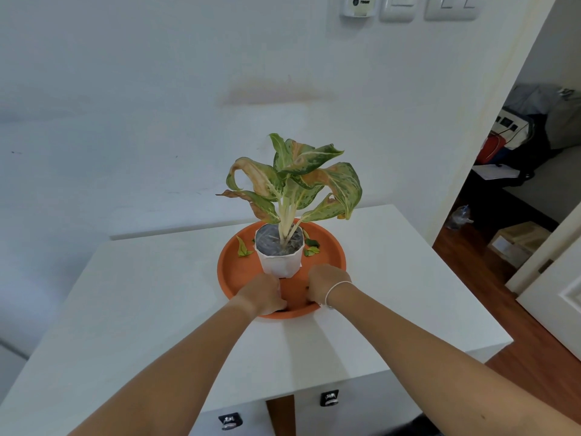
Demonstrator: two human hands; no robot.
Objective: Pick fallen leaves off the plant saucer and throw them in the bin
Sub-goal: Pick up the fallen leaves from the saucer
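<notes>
On top of the white rectangular bench (157, 294) stood one round terracotta-orange plastic plant saucer (330, 250), and inside it, a little behind its centre, sat one white faceted pot (279, 262) filled with dark soil and holding a single leafy plant with green, cream-veined, brown-edged foliage (292, 177). Fallen leaves lay on the saucer floor in two spots: one small yellow-green leaf (243, 248) to the left of the pot, apart from it, and a small cluster of green and yellowish leaves (312, 247) just beside the pot on its right; how many were in that cluster could not be told. Two bare forearms reached forward from the lower edge of the view, side by side. One left hand (262, 294) and one right hand (327, 286), the right wrist wearing a thin white bracelet (334, 291), were both curled with knuckles up at the near part of the saucer, just in front of the pot. Their fingers were tucked under and hidden, so whether they gripped the rim or merely rested on it could not be told. Neither hand touched any leaf.
</notes>
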